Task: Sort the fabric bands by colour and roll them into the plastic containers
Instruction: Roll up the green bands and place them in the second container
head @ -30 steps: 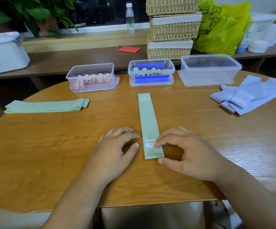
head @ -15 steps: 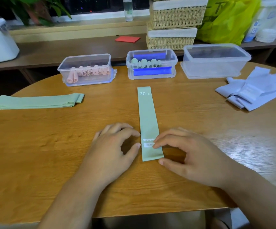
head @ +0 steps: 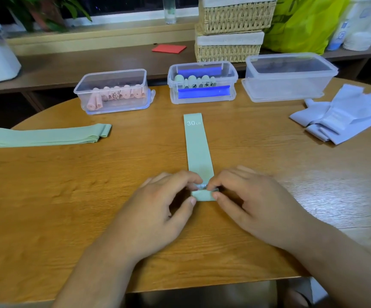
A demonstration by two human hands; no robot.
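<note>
Your left hand [head: 157,210] and right hand [head: 251,203] both pinch the near end of the flat mint-green fabric band [head: 197,150], folded over, on the round wooden table [head: 68,196].

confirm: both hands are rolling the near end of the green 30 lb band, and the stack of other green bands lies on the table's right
No. The head view shows the stack of green bands on the left of the table; the lavender bands lie on the right. The left hand and right hand do roll the near end of the green 30 LB band.
</note>
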